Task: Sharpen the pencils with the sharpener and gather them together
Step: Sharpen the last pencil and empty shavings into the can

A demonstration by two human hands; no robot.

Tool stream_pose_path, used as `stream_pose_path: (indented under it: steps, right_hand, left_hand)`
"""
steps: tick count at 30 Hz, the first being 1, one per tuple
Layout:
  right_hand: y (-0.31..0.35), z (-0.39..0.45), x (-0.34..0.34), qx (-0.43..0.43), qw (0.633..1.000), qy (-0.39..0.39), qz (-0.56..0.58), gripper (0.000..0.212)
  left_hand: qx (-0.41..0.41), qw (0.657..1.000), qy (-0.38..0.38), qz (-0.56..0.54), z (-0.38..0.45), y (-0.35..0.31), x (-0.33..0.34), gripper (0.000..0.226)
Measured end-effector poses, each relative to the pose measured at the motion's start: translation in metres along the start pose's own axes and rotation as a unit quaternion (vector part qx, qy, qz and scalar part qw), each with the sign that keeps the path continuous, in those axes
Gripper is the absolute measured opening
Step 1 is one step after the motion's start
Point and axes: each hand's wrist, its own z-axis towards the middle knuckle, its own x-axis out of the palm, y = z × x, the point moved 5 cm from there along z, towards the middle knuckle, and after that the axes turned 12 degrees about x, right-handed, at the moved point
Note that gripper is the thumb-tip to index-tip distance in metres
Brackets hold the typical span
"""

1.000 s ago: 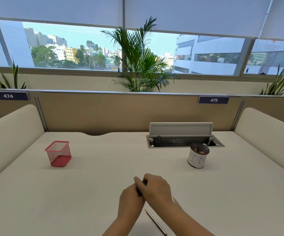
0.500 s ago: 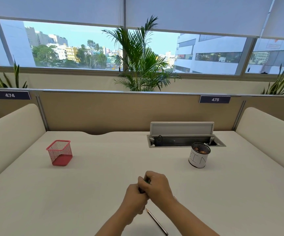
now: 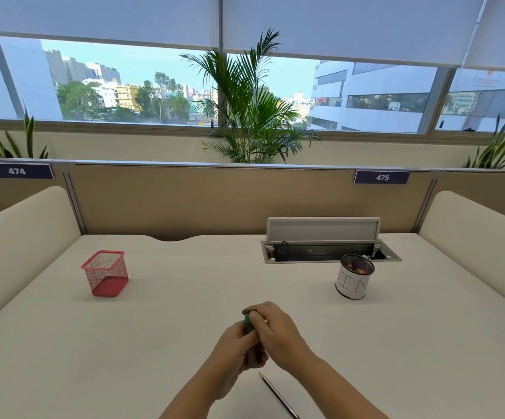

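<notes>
A red mesh basket (image 3: 106,273) stands alone toward the bench's (image 3: 184,297) far left corner, well apart from the hands.

Near the middle of the front edge the two hands meet. The left hand (image 3: 234,349) has its fingers curled, seemingly round a pencil that cannot actually be seen inside the grip. The right hand (image 3: 275,331) lies over and just beyond it, its fingers pinching a small green sharpener (image 3: 248,322), of which only one rounded edge peeps out. The two hands touch, so this looks like the sharpening step itself, with one hand turning against the other.

Just right of the left forearm, at the front edge, a loose pencil (image 3: 278,396) lies flat on the bench. Its pointed tip faces away from the person, toward the hands, and its long axis slants back toward the front right, running out of view. It lies below the right wrist, nearer that hand, but apart from both. Judging by this, gathering will mean reaching back toward the body and closing across the shaft, not along it.

Toward the far right stands a white cup (image 3: 354,279) with dark mesh at the rim, apparently holding shavings, in front of an open cable tray (image 3: 330,252).
</notes>
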Motion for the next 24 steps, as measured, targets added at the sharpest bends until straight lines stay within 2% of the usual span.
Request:
stream_pose_path:
  steps: [3,10,17,24]
  right_hand:
    - [-0.005,-0.004,0.015,0.079,0.988,0.030,0.133,0.023]
    - [-0.006,-0.004,0.023,0.102,0.970,0.021,0.218,0.025]
    - [-0.012,-0.001,0.028,0.130,0.963,-0.008,0.237,0.027]
    - [-0.004,0.006,0.024,0.108,0.968,-0.033,0.225,0.026]
  left_hand:
    - [0.026,0.996,-0.057,0.067,0.003,0.002,0.003,0.011]
    - [0.072,0.982,-0.104,0.137,0.001,0.001,0.010,0.015]
    - [0.070,0.983,-0.092,0.146,0.003,0.006,0.005,0.014]
    - [0.090,0.984,-0.081,0.132,0.007,-0.005,0.006,0.017]
